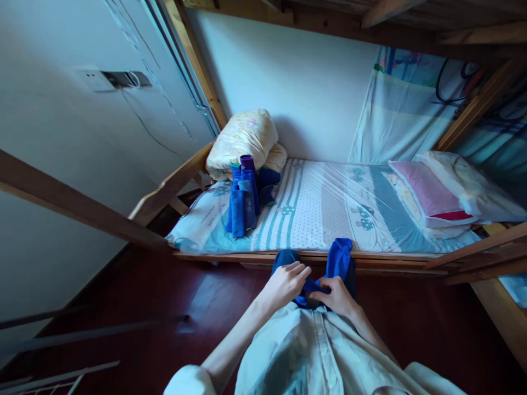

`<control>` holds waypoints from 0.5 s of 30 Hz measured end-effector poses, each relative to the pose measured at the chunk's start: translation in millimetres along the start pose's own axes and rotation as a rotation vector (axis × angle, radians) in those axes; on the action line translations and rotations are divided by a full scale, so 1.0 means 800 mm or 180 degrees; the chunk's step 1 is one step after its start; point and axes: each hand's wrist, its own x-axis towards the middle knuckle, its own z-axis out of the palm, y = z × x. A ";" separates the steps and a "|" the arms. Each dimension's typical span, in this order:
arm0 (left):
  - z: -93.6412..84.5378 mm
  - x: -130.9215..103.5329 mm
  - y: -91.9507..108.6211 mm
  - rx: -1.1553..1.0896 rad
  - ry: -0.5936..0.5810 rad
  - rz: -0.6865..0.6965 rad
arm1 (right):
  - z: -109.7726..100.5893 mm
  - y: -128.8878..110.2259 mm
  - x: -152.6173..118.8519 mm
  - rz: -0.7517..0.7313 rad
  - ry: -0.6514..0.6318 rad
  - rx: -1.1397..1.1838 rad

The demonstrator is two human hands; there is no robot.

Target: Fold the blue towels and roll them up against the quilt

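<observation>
A bright blue cloth (340, 258) lies over my knees, one end draped on the right knee. My left hand (288, 280) is closed at the cloth's left part, its fingertips partly hidden. My right hand (336, 296) pinches the cloth's near edge between thumb and fingers, close to the left hand. In front of me on the bed, several blue cloth bundles (242, 203), folded or rolled, lie in a group, with a purple roll (247, 161) at the far end. A dark blue cloth (268, 184) with green trim lies beside them.
The lower bunk has a striped, patterned sheet (304, 219) and a wooden rail (230, 258). A folded quilt (242, 137) sits at its left end, a pink pillow (432, 189) at the right. Wooden beams (329, 24) hang low overhead. A wall socket (96, 80) with cables is at left.
</observation>
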 end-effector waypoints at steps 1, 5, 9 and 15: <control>-0.008 -0.002 -0.003 0.0079 0.0064 0.0019 | -0.003 -0.001 0.001 -0.0024 -0.0111 -0.0071; -0.046 -0.010 -0.014 0.0312 0.0306 0.0026 | -0.009 0.007 0.002 -0.0214 -0.0350 -0.0430; -0.087 -0.014 -0.027 0.0472 0.0691 0.0002 | -0.011 0.037 -0.005 -0.0154 -0.0390 -0.0783; -0.127 -0.022 -0.037 0.0276 0.1396 -0.0080 | -0.015 0.095 -0.038 0.0533 -0.0192 -0.0976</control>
